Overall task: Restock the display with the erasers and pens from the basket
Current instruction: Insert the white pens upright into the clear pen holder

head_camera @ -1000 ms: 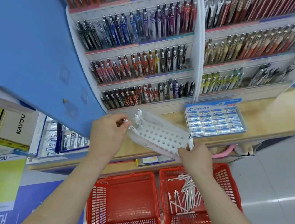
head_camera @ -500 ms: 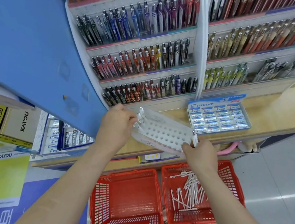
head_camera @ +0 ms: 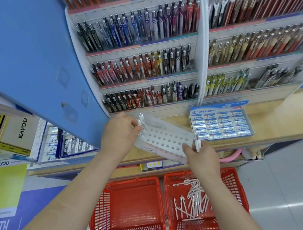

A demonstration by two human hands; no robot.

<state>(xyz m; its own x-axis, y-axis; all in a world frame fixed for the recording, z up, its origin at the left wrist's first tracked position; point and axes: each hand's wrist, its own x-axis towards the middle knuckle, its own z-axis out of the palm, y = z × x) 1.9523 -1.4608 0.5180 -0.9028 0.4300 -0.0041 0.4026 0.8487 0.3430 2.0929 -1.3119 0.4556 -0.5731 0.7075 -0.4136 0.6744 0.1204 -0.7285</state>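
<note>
The left hand point(head_camera: 121, 136) curls its fingers round the left edge of a white perforated holder point(head_camera: 164, 139), held tilted over the front edge of the desk point(head_camera: 287, 115). It may also pinch a pen there, though that is unclear. The right hand point(head_camera: 203, 159) pinches a white pen point(head_camera: 197, 144) at the holder's right edge. Loose pens point(head_camera: 195, 199) lie in the right red basket point(head_camera: 235, 182) on the floor below. The eraser box point(head_camera: 222, 122) sits just beyond the holder's right corner, with desk wood showing to its right.
</note>
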